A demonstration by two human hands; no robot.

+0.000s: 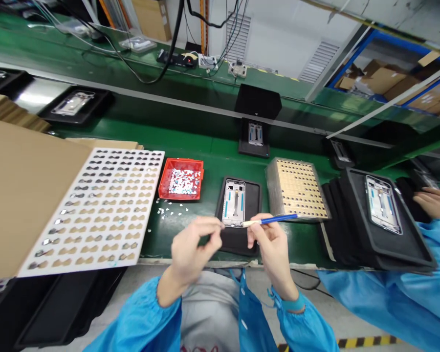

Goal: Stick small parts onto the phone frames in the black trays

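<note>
My right hand [269, 242] grips a slim blue stick with a pale end [278, 218], perhaps a pen or brush. Its pale end points left, at the near edge of a phone frame [234, 200]. The silvery frame, with blue strips along its sides, lies in a black tray [254, 195] in front of me. At the frame's near left corner is my left hand [194, 249], fingers bent and closed in a pinch. Whatever may be between those fingertips is too small to make out.
A red bin [181, 161] of small pale pieces stands left of the tray, with loose bits nearby. Further left lies a white sheet of parts [106, 210]. On the right are a stack of part sheets [300, 188], piled black trays [399, 244] and a co-worker's hand [436, 202].
</note>
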